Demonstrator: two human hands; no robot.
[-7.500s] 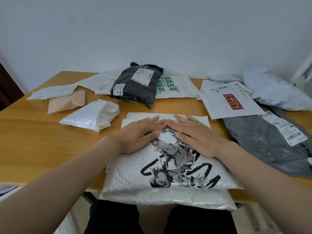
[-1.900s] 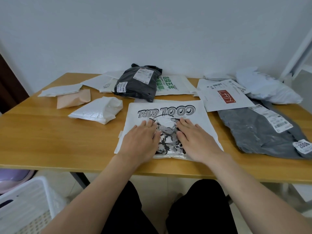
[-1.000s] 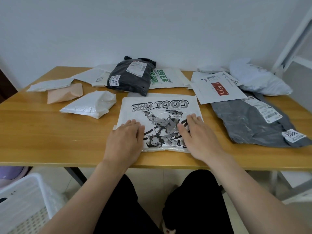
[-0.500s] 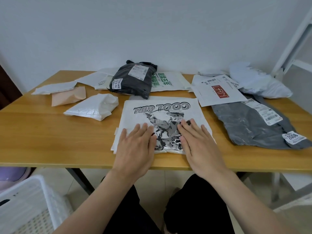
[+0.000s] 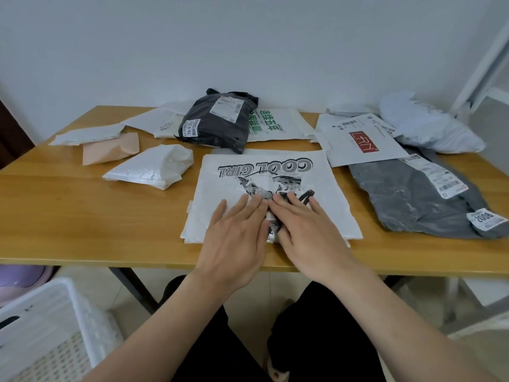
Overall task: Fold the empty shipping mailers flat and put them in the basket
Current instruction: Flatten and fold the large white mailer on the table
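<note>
- Head view: both hands are flat on the white "COOL GIRL" mailer (image 5: 325, 194), which lies on the table (image 5: 68, 216) at its near edge, right in front of the person.
- Left hand (image 5: 234, 238) is palm down with its fingers straight and slightly fanned, pressing the mailer's middle.
- Right hand (image 5: 308, 235) does the same just beside it; the two hands' fingertips meet over the printed figure, and the plastic wrinkles up between them.
- Crowded around it: a crumpled white mailer (image 5: 154, 169) sits just to its left, with a peach mailer (image 5: 110, 148) and a flat white mailer (image 5: 88, 133) further out towards the left corner.
- Behind it, a black mailer (image 5: 217, 125) with shipping labels lies on top of a green-printed mailer (image 5: 275, 125), its near corner close to the "COOL GIRL" mailer's far edge.
- On the right, an LRN mailer (image 5: 360, 142) nearly touches the far right corner and overlaps a grey mailer (image 5: 413, 199) that lies spread along the right side.
- A puffy white mailer (image 5: 427, 130) sits at the far right, by the wall.
- White basket (image 5: 41, 326) stands on the floor at lower left, below the table's near edge and well apart from the hands.
</note>
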